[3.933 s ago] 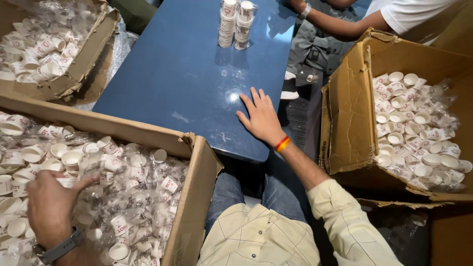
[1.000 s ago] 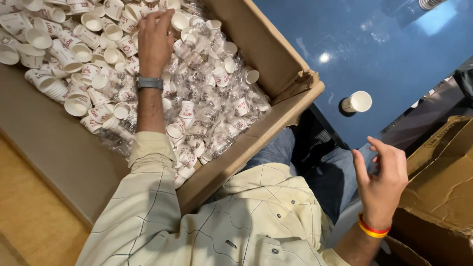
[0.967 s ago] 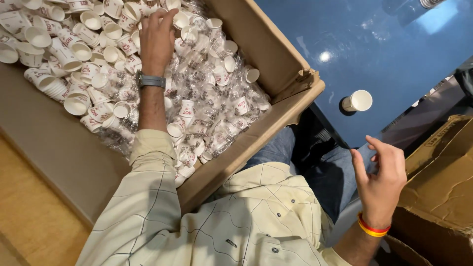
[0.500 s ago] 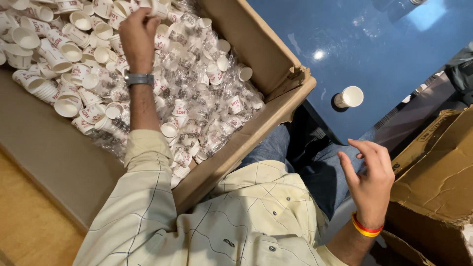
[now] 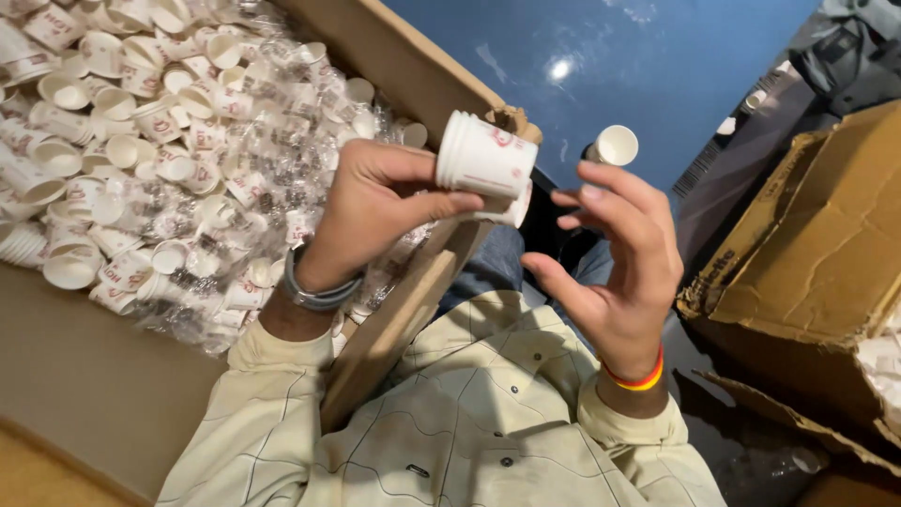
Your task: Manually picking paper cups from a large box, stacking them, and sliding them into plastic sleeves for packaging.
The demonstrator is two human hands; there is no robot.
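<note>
The left hand (image 5: 375, 211) pinches a small white paper cup (image 5: 486, 157) between thumb and fingers, and a second cup seems to sit just under it. The cup is round, smooth and ribbed at the rim, with a red mark on its side, and it lies tipped over sideways. It is up in the air, above the edge of the big cardboard box (image 5: 394, 56), right at the box's torn corner. The right hand (image 5: 615, 258) is wide open with its fingers spread and curled a little, holding nothing, just beside the cup. The box is brown and stiff, and it is full of many more little white cups (image 5: 141, 141) mixed with crinkly clear plastic wrap (image 5: 282, 103). Past the box lies the shiny dark blue desk (image 5: 648, 66), and one lone cup (image 5: 615, 145) stands there upright, near the box's corner. On the far side of the hands from the box sits another cardboard box (image 5: 817, 253), rough and ripped along its flaps.
</note>
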